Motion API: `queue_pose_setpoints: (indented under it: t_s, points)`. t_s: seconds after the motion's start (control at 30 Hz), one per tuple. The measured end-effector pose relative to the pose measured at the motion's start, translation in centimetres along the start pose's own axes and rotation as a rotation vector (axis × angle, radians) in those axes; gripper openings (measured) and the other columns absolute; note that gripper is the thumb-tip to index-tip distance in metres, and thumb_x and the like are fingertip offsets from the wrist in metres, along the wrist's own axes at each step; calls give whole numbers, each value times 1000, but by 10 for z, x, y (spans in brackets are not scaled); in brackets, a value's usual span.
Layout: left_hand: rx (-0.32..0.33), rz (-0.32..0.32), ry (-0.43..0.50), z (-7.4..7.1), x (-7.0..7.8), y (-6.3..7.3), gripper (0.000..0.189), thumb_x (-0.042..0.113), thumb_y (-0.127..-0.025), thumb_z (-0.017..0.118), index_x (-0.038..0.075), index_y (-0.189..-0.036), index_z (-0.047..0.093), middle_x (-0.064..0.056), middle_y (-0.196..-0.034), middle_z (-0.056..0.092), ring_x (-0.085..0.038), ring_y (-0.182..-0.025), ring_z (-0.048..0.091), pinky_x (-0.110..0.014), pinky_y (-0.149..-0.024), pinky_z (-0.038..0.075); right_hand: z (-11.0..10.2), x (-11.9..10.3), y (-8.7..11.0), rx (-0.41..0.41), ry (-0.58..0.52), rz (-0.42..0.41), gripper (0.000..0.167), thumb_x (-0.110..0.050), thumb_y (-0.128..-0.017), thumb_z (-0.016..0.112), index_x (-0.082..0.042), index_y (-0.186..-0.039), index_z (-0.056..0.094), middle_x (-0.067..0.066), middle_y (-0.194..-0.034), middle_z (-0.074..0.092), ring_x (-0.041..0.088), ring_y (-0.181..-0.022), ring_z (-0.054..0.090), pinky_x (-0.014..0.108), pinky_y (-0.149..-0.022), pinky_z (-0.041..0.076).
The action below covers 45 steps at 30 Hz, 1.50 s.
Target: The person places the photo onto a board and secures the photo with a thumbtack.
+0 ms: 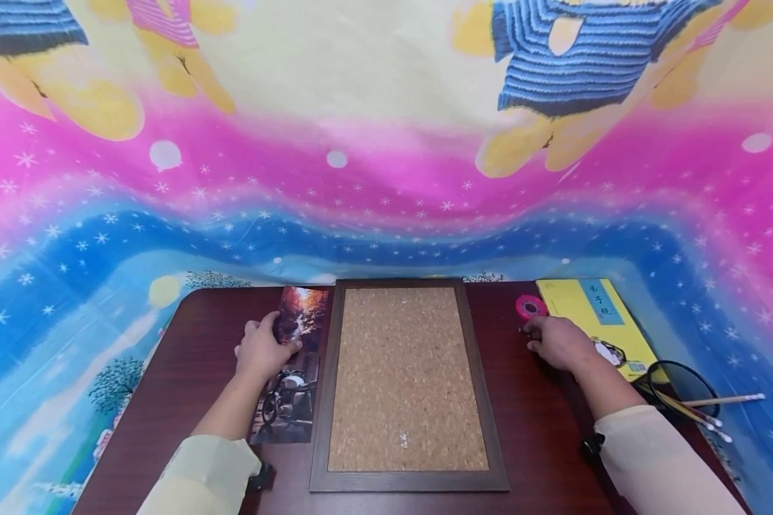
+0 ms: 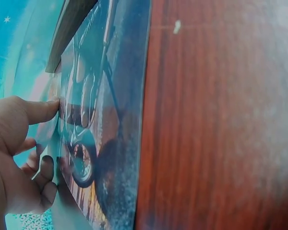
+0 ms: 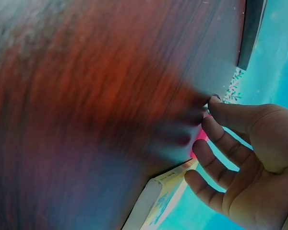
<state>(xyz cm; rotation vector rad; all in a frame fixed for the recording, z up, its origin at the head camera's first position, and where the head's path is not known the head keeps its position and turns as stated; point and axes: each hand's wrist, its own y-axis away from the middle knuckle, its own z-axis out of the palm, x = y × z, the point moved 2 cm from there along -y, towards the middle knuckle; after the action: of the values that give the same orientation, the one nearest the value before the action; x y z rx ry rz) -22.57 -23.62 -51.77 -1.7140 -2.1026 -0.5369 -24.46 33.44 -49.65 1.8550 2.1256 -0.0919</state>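
Note:
My left hand (image 1: 264, 350) is over the left side of two picture cards; its thumb touches or nearly touches their surface. The upper card (image 1: 307, 304) shows a glowing autumn scene, the lower one a motorcycle (image 1: 290, 404). In the left wrist view the motorcycle card (image 2: 110, 96) lies beside the thumb, the other fingers loosely bent. Right of the cards lies a framed cork board (image 1: 406, 379). My right hand (image 1: 562, 343) is just in front of a pink tape roll (image 1: 530, 306), thumb and forefinger pinching a small dark object (image 3: 216, 97), its kind unclear.
A yellow book (image 1: 573, 304) lies at the right of the dark red table (image 1: 200, 322). Beside my right forearm stand a black round-rimmed item (image 1: 650, 375) and several pencils (image 1: 741, 399). A patterned cloth (image 1: 386, 186) hangs behind the table.

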Motion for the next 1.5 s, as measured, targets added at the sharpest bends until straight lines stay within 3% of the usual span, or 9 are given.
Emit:
queue_pose_setpoints:
  t_s: [0.33, 0.53, 0.77, 1.1, 1.3, 1.5]
  points:
    - [-1, -4, 79, 3, 3, -3, 82, 28, -87, 83, 6, -155, 43, -30, -135, 40, -46, -108, 57, -59, -91, 49, 0, 0, -1, -14, 0, -8, 25, -15, -92, 77, -4, -114, 73, 13, -99, 70, 31, -89, 63, 53, -81, 55]
    - [-16, 37, 64, 3, 3, -4, 76, 28, -88, 83, 2, -150, 47, -29, -133, 53, -48, -120, 55, -63, -101, 44, -2, 2, -1, -8, 9, -22, 15, -14, -94, 73, -6, -107, 74, 8, -93, 69, 30, -87, 63, 53, -81, 55]
    - [-9, 60, 70, 5, -2, -5, 76, 31, -87, 83, 2, -148, 49, -27, -139, 53, -49, -127, 52, -69, -102, 36, -2, 2, -1, -10, 9, -29, 6, -12, -95, 71, -9, -100, 71, 5, -87, 65, 28, -83, 59, 50, -77, 53]
    - [33, 53, 226, 3, -7, -3, 67, 27, -91, 81, 4, -146, 51, -26, -138, 54, -46, -123, 55, -59, -101, 45, -3, -5, 1, 26, 7, -47, 8, -15, -96, 73, -9, -101, 72, 6, -87, 66, 28, -82, 60, 52, -79, 53]
    - [41, 10, 317, 1, -11, 0, 66, 27, -92, 81, 8, -148, 51, -23, -143, 56, -42, -126, 57, -57, -101, 47, -2, -12, 0, 67, -10, -56, 8, -17, -96, 74, -10, -100, 72, 6, -88, 69, 28, -82, 63, 54, -78, 54]
    - [53, -11, 379, -4, -11, 4, 66, 28, -92, 81, 9, -148, 51, -22, -146, 54, -41, -134, 51, -58, -107, 43, -3, -20, 1, 101, -45, -90, 6, -17, -98, 73, -11, -95, 71, 3, -85, 67, 25, -79, 61, 51, -77, 54]
